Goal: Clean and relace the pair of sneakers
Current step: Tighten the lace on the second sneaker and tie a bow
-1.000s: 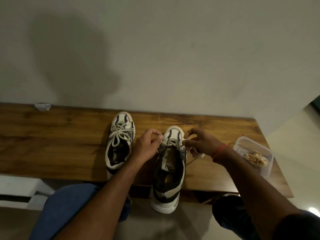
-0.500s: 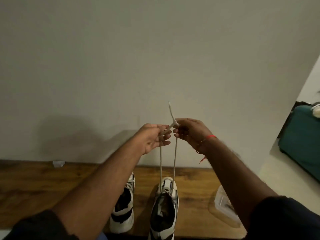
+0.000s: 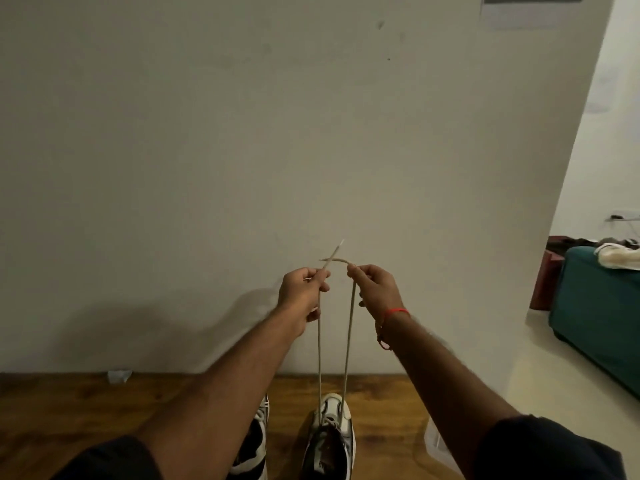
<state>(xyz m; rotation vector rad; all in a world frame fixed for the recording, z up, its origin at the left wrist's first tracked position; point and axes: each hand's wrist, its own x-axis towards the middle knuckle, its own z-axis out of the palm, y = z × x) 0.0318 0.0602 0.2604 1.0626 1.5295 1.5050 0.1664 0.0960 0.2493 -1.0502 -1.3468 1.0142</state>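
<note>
Two white and black sneakers stand on the wooden table [image 3: 69, 417]. The right sneaker [image 3: 330, 441] has its white lace [image 3: 349, 341] pulled up taut in two strands. My left hand [image 3: 301, 296] pinches the left strand's end and my right hand [image 3: 375, 289] pinches the right strand's end, both raised high against the wall, with the tips crossing between them. The left sneaker [image 3: 258, 445] is mostly hidden behind my left forearm.
A clear plastic container [image 3: 438, 445] sits on the table at the right, partly behind my right arm. A small crumpled wipe [image 3: 119, 375] lies by the wall. A teal sofa [image 3: 595, 317] stands on the floor at the far right.
Both hands rose from the right sneaker's front eyelets, drawing the two lace ends up high. In the last half second the hands moved slightly apart and the view tilted up.
</note>
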